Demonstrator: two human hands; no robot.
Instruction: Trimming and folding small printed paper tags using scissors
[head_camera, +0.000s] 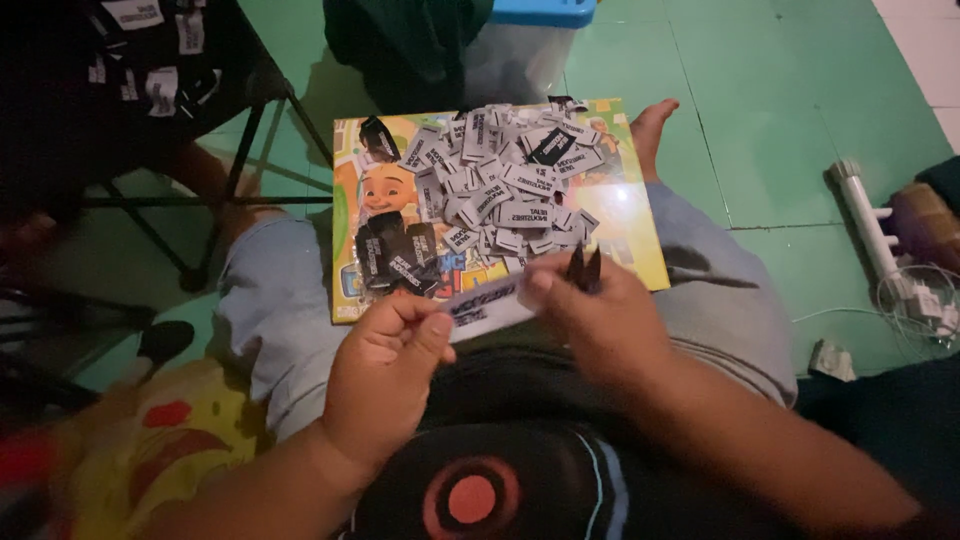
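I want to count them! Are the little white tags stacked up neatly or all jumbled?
Jumbled. The white tags lie in a loose heap on the colourful cartoon board, pointing every way and overlapping. Both hands hold one more tag apart from it.

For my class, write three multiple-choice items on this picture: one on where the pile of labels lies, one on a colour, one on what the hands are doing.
1. The pile of labels lies on:
A. a colourful cartoon board
B. a blue bin lid
C. a chair seat

2. The floor is:
A. red
B. green
C. white

3. The white label strip is:
A. lying loose on the floor
B. held between both hands
C. tucked under the board

Key: 1 A, the labels are heaped on the cartoon board on the lap. 2 B, green tiles show all round. 3 B, the left hand and right hand each pinch an end.
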